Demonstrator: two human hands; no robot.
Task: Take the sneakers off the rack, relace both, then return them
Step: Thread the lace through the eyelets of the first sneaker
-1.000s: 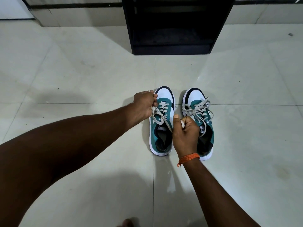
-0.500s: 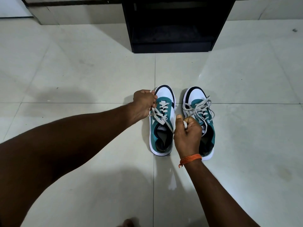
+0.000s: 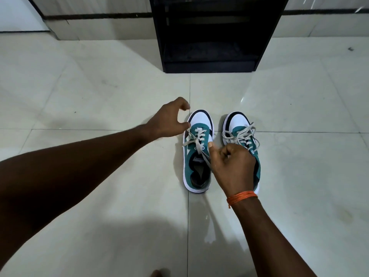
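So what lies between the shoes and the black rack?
Only bare tile floor lies between the shoes and the rack, as the head view shows.

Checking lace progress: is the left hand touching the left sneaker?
Cannot tell: head view shows left hand open, fingertip at left sneaker's lace edge.

A single head-worn wide-angle camera looks forward and steeply down at the tiled floor [image 3: 99, 216]. Both forearms reach in from the bottom edge, close up; the black rack [image 3: 209, 64] stands farther off at the top.
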